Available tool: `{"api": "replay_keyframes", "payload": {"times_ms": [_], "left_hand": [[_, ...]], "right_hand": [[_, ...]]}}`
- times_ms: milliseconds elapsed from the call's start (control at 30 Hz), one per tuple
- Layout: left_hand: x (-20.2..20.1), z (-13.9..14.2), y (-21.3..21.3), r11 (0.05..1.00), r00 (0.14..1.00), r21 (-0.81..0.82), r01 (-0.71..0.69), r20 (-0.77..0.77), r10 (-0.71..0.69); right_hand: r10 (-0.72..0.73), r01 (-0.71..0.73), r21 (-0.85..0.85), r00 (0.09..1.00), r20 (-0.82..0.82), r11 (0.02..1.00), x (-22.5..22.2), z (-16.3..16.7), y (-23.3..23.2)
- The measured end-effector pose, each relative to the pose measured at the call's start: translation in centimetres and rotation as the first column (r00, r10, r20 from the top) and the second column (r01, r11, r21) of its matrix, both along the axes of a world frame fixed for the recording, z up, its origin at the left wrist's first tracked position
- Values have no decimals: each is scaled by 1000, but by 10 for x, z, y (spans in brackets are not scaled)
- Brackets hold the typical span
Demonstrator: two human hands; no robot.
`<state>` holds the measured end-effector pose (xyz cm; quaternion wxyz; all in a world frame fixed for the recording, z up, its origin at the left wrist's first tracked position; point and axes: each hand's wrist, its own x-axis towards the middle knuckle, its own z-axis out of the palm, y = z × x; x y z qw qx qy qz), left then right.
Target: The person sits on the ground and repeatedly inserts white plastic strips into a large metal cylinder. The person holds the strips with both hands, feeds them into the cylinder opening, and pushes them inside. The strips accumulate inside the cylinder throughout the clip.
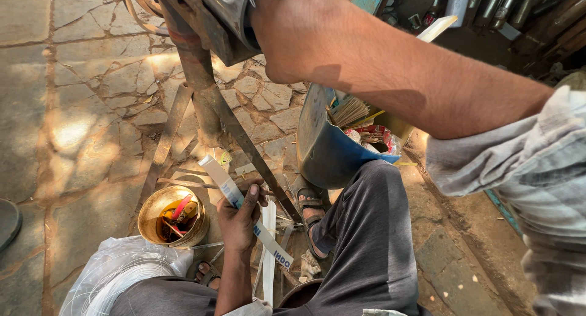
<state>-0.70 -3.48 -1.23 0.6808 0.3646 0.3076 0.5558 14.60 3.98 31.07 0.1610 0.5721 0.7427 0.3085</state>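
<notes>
Cracked stone paving [91, 108], dappled sunlight, blue drum [323, 151], yellow tin [152, 212], plastic bag [110, 267]

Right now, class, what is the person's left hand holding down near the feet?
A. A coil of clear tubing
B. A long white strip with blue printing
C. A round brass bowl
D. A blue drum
B: the left hand is closed around a long white strip with blue printing, while the round bowl sits apart on the stone floor beside it.
</notes>
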Motion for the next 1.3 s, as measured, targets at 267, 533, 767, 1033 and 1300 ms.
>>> {"api": "replay_keyframes", "payload": {"times_ms": [267,533,767,1033,1300], "left_hand": [[4,-4,1,1000,1000,9,1,-16,-1],[3,-1,1,1000,1000,-4,2,-21,-2],[1,-5,0,1000,999,-3,-17,-34,17],[2,-3,2,1000,1000,-2,6,12,-6],[2,-5,3,999,1000,47,17,6,-17]], "right_hand": [[20,-20,-26,1000,15,999,2,-1,5],[137,-127,70,980,-146,989,16,14,-27],[101,-106,2,945,-310,994,24,10,-24],[68,-75,-10,943,-325,997,21,10,-29],[62,-66,-8,965,-254,998,18,6,-14]]}}
